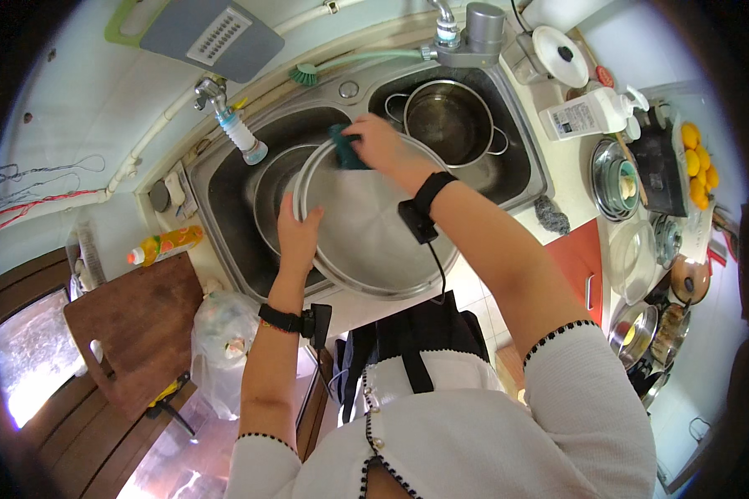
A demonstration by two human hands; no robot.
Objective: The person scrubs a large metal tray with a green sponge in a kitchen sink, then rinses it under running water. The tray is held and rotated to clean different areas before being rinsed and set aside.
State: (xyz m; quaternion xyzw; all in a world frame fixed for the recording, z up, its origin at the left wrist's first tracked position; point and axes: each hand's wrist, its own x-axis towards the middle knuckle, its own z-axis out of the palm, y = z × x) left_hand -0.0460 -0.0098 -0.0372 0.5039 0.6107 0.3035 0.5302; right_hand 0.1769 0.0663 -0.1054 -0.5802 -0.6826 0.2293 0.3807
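A large round metal basin (368, 231) is tilted over the front edge of the double sink. My left hand (298, 237) grips its left rim, the thumb lying inside. In my right hand (377, 146) is a dark green scouring pad (346, 150), pressed to the basin's upper rim; the hand is slightly blurred. Beneath the basin, partly hidden by it, a round metal pan (274, 187) sits in the left sink bowl (231, 218). A two-handled steel pot (449, 121) stands in the right sink bowl (518, 168), with what looks like water in it.
A white-tubed faucet (240, 134) hangs over the left bowl. Behind the sink lies a green dish brush (306, 73). On the right counter are a white pump bottle (590, 112), steel wool (552, 215) and stacked bowls (621, 181). A detergent bottle (165, 245) and cutting board (137, 318) are left.
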